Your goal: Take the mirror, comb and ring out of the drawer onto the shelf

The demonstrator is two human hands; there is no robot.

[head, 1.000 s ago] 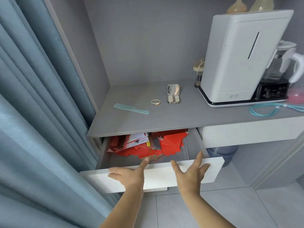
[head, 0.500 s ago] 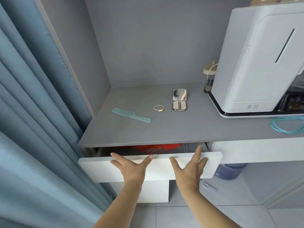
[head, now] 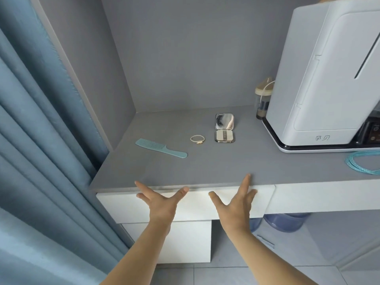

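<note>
On the grey shelf (head: 226, 167) lie three things in a row: a light blue comb (head: 160, 150) at the left, a small ring (head: 197, 139) in the middle, and an open compact mirror (head: 224, 127) to its right. Below the shelf's front edge the white drawer (head: 195, 204) is pushed in flush. My left hand (head: 162, 204) and my right hand (head: 234, 206) press flat on the drawer front, fingers spread, holding nothing.
A tall white appliance (head: 329, 79) stands on the shelf at the right, with a small bottle (head: 263, 99) behind it and a coiled turquoise cord (head: 364, 165) in front. A blue curtain (head: 41, 161) hangs at the left. Blue water jugs (head: 285, 221) sit under the shelf.
Both hands have pushed the drawer in from open to fully closed; the red papers inside are no longer visible. The view has moved closer to the shelf.
</note>
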